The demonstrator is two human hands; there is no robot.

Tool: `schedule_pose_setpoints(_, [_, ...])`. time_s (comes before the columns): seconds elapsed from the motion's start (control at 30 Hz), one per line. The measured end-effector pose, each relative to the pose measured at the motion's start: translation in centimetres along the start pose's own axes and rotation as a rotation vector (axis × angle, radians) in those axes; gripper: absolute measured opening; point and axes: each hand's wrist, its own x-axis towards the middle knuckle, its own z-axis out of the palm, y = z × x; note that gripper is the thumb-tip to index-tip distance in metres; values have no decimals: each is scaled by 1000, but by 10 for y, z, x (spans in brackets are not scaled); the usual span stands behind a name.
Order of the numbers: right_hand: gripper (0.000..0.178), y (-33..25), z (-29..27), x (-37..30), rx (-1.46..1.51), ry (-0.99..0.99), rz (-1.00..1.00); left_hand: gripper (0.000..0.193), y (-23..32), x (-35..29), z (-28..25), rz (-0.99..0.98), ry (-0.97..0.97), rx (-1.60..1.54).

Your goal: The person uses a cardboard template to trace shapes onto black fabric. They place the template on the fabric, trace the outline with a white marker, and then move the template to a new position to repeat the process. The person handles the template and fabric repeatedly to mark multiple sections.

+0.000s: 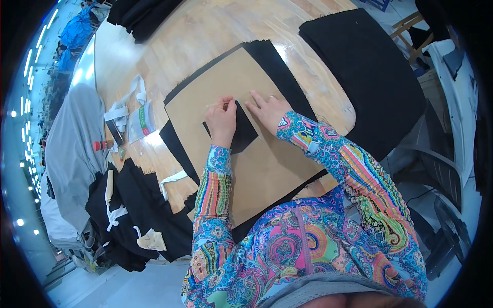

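Observation:
A large tan paper or card sheet [267, 179] lies over black cloth pieces [280, 64] on the wooden table. It has a square opening [244, 131] through which black cloth shows. Over the upper left of that opening is my left hand [223, 123], its fingers curled together in a pinch. Whatever they may hold is too small to make out. My right hand [269, 110] rests on the sheet at the opening's upper right, fingers stretched out and holding nothing. Patterned sleeves cover both my arms.
A thick stack of black cloth [359, 72] lies on the right. Beside the sheet on the left are white tape [118, 113], a clear plastic packet [141, 123] and a small red-capped item [102, 145]. Black cloth scraps [149, 205] pile up at lower left, near a grey-draped object [77, 149].

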Motion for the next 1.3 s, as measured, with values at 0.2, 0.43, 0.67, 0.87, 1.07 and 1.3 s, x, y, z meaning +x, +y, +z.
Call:
schedule_pose_setpoints(0.2, [60, 0, -4, -1, 3, -23, 18, 17, 7, 3, -2, 8, -20, 31])
schedule_pose_setpoints(0.43, [55, -2, -7, 2, 105, -83, 23, 15, 14, -21, -9, 38, -88, 78])
schedule_pose_setpoints(0.67, [62, 0, -4, 0, 32, -49, 2, 10, 26, -80, -17, 133, -219, -18])
schedule_pose_setpoints(0.87, [73, 1, 10, 7, -9, 5, -2, 12, 12, -78, -39, -52, -161, -239])
schedule_pose_setpoints(1.07, [113, -1, -7, 6, 11, -122, 9, 21, -12, -99, -66, -256, -158, -393])
schedule_pose_setpoints(1.3, [123, -4, -18, 4, 12, -207, 7, 28, -14, -105, -53, 151, -147, -3])
